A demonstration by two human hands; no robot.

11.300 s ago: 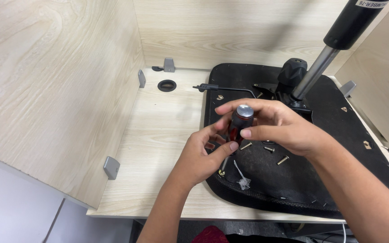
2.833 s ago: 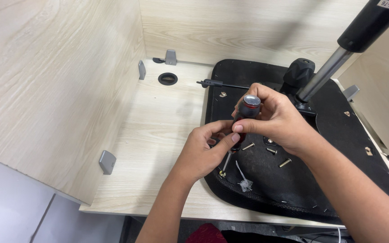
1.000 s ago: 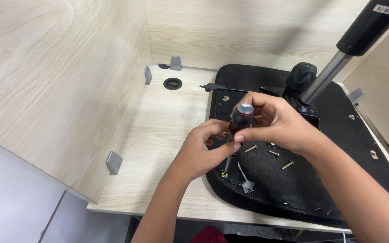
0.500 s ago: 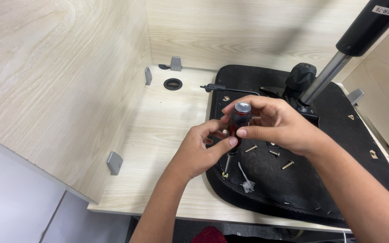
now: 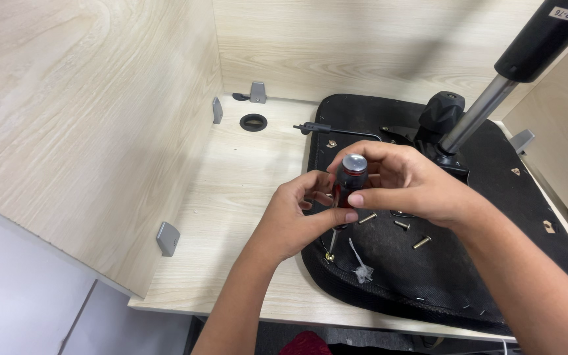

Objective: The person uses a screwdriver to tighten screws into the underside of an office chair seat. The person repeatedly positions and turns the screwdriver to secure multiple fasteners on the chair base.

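On the black fabric seat base, both hands (left hand, right hand) grip a red-black screwdriver.

I see bright, even light from overhead, soft shadows under both hands on the desk. Mild glare on the screwdriver cap. Pic sharp, slight wide-angle bend at edges.

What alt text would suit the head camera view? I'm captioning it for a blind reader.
Two bare hands, left hand and right hand, hold a red-and-black screwdriver upright, tip down on the black underside of a chair seat lying on a pale wooden desk. Loose screws lie on the seat, and a metal column rises from it.
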